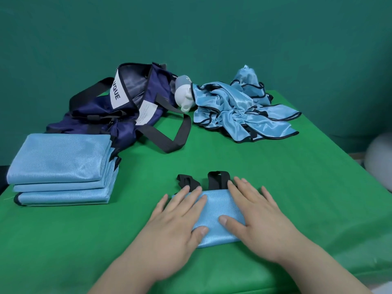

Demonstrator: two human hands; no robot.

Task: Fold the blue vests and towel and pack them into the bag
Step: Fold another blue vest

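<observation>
Green table (275, 187): left hand (176, 225) & right hand (256, 221) press flat, fingers spread wide, on folded vest (214, 211); black straps (212, 180) just past fingertips.

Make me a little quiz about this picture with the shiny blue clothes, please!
1. True or false: the stack of folded light-blue satin vests is inside the navy fabric bag with black straps.
2. What do the left hand and right hand do to the small folded light-blue vest? A pinch it, B press it flat, C lift it.
3. Fill in: the crumpled heap of unfolded shiny blue vests lies on the ____ table cover.
Key: 1 false; 2 B; 3 green.
</observation>
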